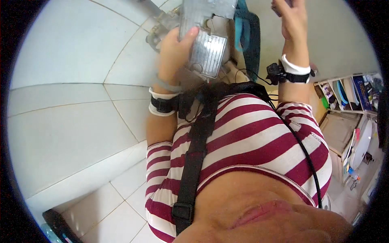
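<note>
My left hand (176,50) is closed round the left edge of a flat grey, shiny piece with a ribbed silver panel (208,54), its thumb lying on the front. The piece stands upright near the top of the view, and its upper end runs out of the picture. What kind of thing it is, I cannot make out. Higher and to the right, my right hand (296,20) is raised, with its fingers closed on a small dark object (282,6). That object is partly cut off by the top edge, so its kind does not show.
White tiled wall (73,48) fills the left side. Behind the silver piece are metal fittings (166,20) and a dark teal object with a lighter loop (242,34). Crowded shelves (344,95) stand at the right. A black cable (302,150) hangs across my striped shirt.
</note>
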Demonstrator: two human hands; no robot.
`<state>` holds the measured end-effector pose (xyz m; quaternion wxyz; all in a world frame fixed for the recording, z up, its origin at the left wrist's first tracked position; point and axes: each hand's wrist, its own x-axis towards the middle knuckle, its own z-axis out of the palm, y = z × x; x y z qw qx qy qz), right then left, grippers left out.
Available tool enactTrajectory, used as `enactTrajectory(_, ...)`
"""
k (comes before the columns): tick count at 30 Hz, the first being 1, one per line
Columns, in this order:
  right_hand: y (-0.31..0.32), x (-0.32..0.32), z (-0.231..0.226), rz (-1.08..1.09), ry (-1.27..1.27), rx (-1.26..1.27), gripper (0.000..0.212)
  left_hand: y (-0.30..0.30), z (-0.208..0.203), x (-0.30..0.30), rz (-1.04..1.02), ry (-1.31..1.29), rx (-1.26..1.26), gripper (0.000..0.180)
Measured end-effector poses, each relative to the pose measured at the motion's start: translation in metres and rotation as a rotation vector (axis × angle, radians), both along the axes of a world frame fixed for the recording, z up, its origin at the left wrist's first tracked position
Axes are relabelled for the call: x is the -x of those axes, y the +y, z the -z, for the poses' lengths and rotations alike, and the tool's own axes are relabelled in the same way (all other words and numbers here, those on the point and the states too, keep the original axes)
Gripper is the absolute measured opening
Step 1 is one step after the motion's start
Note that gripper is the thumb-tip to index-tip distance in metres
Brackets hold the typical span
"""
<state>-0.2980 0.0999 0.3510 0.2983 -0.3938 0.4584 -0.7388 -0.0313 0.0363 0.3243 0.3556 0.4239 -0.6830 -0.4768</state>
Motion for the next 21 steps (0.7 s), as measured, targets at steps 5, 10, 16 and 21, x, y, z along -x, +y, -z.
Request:
enactTrajectory(5,0.029,0.015,0.026,-0.423,-0.059,0.488,0.061,0.017,-0.009,0.007,0.040,0.179,-0.263,0.030)
enactTrajectory(10,0.058,-0.033,-0.001,-0.399,-0.252,0.475,0.070,0.046,-0.033,0.015,0.131,0.197,-0.178,0.030)
enactTrajectory(16,0.056,-0.037,0.017,-0.242,0.057,0.628,0.077,0.067,-0.056,0.014,0.176,0.356,-0.257,0.029)
enactTrajectory(21,0.071,-0.053,-0.001,-0.030,0.222,0.466,0.081,0.075,-0.071,0.014,0.155,0.396,-0.166,0.029)
